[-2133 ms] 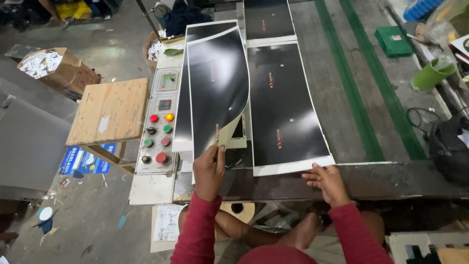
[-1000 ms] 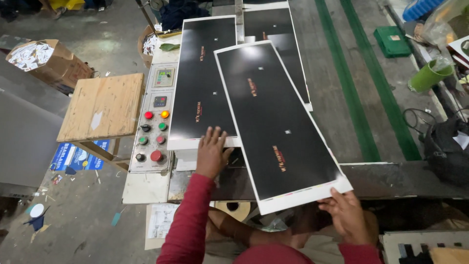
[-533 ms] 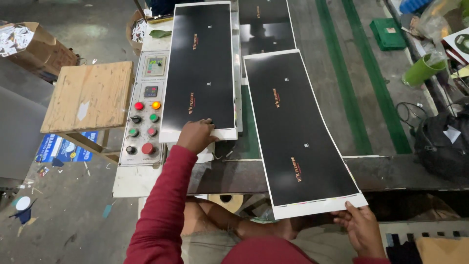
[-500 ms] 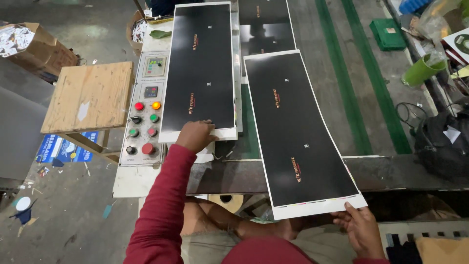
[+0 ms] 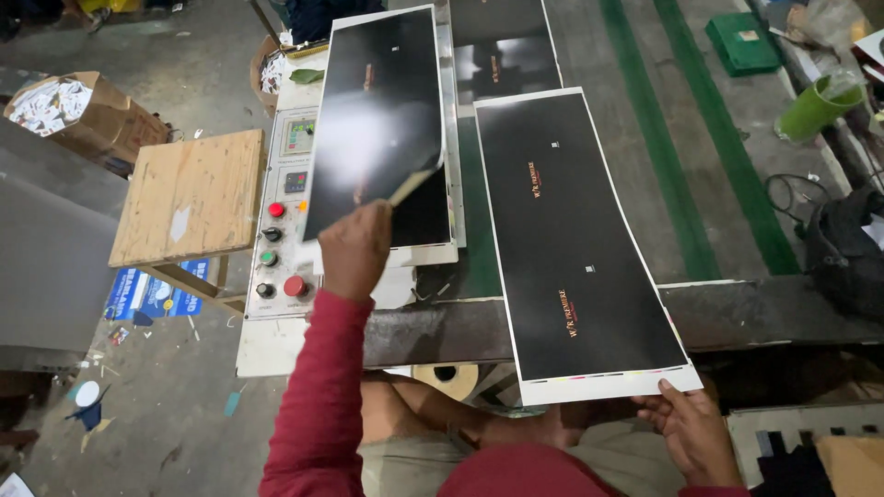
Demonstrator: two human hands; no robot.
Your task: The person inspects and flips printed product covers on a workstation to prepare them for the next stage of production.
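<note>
My left hand [image 5: 354,250] pinches the near right corner of the top glossy black printed sheet [image 5: 373,120] and lifts it off the stack on the machine bed. My right hand [image 5: 692,433] holds the near white edge of a second long black printed sheet [image 5: 575,239], which lies flat on the belt and hangs over the front edge toward me. Both sleeves are red.
A control panel with red, green and black buttons [image 5: 279,241] sits left of the stack. A wooden board table [image 5: 191,195] stands further left, with a cardboard box of scraps [image 5: 78,115]. A green cup [image 5: 815,108] and a dark bag [image 5: 843,262] are at the right.
My left hand went from resting on the left stack's near edge to lifting the top sheet's corner. The right sheet has slid a little nearer to me.
</note>
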